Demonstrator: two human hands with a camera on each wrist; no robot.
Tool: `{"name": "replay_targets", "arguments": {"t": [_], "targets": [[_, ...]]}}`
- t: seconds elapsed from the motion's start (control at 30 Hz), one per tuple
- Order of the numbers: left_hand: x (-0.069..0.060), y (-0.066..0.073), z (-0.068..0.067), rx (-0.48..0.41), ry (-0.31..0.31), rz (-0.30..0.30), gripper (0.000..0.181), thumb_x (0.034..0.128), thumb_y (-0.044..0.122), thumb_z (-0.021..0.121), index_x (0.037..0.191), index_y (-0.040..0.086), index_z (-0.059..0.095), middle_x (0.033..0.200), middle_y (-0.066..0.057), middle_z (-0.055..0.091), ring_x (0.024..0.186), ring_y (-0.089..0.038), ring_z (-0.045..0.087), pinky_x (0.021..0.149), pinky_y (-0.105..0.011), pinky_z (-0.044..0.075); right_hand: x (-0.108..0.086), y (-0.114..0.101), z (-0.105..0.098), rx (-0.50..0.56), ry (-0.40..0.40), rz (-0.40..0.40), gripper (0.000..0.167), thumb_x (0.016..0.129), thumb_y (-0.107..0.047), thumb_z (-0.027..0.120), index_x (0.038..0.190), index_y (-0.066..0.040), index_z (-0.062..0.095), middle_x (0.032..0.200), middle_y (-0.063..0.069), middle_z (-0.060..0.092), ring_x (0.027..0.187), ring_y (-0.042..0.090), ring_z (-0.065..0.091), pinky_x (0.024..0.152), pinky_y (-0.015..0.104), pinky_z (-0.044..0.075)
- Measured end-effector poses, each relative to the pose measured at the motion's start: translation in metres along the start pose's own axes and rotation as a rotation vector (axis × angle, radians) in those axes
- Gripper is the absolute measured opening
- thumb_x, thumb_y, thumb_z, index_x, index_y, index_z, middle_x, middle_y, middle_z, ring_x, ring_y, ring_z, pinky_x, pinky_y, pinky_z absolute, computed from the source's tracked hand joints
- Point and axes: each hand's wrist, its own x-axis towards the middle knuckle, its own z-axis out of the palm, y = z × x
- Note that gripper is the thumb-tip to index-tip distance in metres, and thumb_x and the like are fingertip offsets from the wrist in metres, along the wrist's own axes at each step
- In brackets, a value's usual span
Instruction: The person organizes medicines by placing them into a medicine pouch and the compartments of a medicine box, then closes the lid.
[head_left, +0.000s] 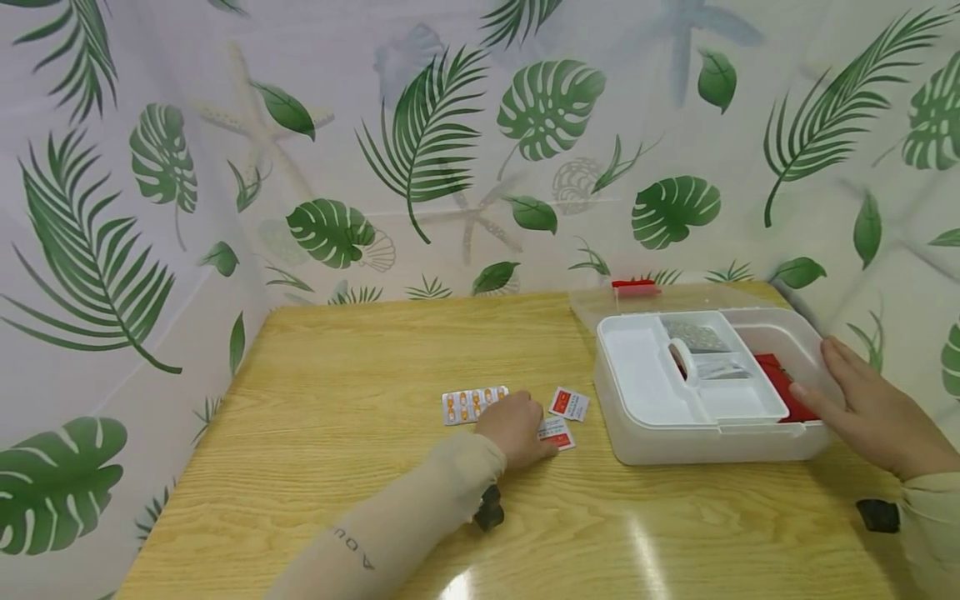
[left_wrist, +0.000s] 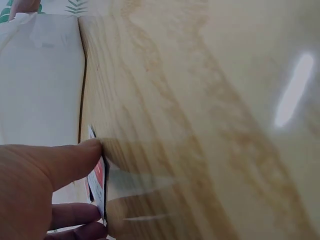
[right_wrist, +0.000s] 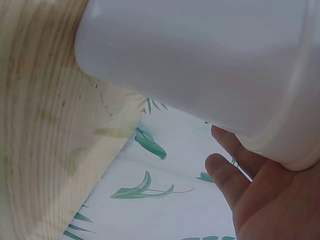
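Note:
My left hand [head_left: 517, 429] is low over the table, its thumb and fingertips at opposite edges of a small red-and-white sachet [head_left: 555, 437]. In the left wrist view that sachet [left_wrist: 98, 180] sits between thumb and fingers, partly hidden. A second sachet [head_left: 570, 403] lies just behind it. Left of the hand is a blister pack [head_left: 463, 407] of orange-and-white capsules, partly covered. My right hand [head_left: 881, 408] holds the right wall of a translucent plastic box [head_left: 697, 446], thumb over the rim and fingers outside. In the right wrist view, fingers [right_wrist: 225, 175] show beside the box.
Inside the box sits a white divided tray [head_left: 637, 375] with a handle and small packets in its compartments. A red item [head_left: 783, 385] lies beside the tray. The clear lid [head_left: 592, 308] with a red latch is swung back. Leaf-print cloth [head_left: 450, 250] surrounds the wooden table [head_left: 337, 367].

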Motion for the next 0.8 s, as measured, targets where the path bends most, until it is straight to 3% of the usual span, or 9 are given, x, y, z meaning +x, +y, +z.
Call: {"name": "replay_targets", "arguments": {"t": [0.27, 0.5, 0.73, 0.8], "targets": [[-0.003, -0.004, 0.004, -0.114, -0.011, -0.033, 0.045, 0.0746, 0.051, 0.078, 0.095, 0.012, 0.067, 0.085, 0.002, 0.056, 0.074, -0.012, 0.053, 0.066, -0.028, 0.048, 0.0, -0.001, 0.0, -0.007, 0.009, -0.004, 0.091, 0.097, -0.047, 0.049, 0.15, 0.0, -0.008, 0.154, 0.031, -0.005, 0.134, 0.059, 0.009, 0.092, 0.077, 0.018], [-0.005, -0.009, 0.003, -0.227, -0.03, -0.056, 0.042, 0.076, 0.044, 0.079, 0.095, 0.011, 0.062, 0.085, 0.002, 0.052, 0.074, -0.012, 0.052, 0.067, -0.028, 0.046, 0.0, -0.001, 0.0, -0.006, 0.005, -0.002, 0.091, 0.097, -0.048, 0.049, 0.15, -0.001, -0.008, 0.154, 0.031, -0.005, 0.133, 0.059, 0.01, 0.091, 0.078, 0.019], [-0.006, -0.015, 0.002, -0.363, -0.026, -0.075, 0.009, 0.0873, 0.015, 0.068, 0.094, 0.009, 0.066, 0.089, 0.0, 0.061, 0.084, -0.015, 0.058, 0.074, -0.027, 0.048, -0.001, -0.001, 0.001, -0.007, 0.014, -0.012, 0.091, 0.097, -0.047, 0.049, 0.15, 0.0, -0.007, 0.154, 0.031, -0.005, 0.134, 0.059, 0.009, 0.092, 0.077, 0.018], [-0.006, -0.016, 0.003, -0.4, -0.016, -0.092, 0.008, 0.0874, 0.007, 0.063, 0.094, 0.008, 0.068, 0.089, 0.0, 0.064, 0.086, -0.015, 0.059, 0.076, -0.027, 0.049, -0.001, -0.001, 0.001, -0.009, 0.015, -0.01, 0.091, 0.096, -0.047, 0.049, 0.15, 0.0, -0.007, 0.154, 0.031, -0.005, 0.133, 0.059, 0.01, 0.091, 0.077, 0.019]]}}
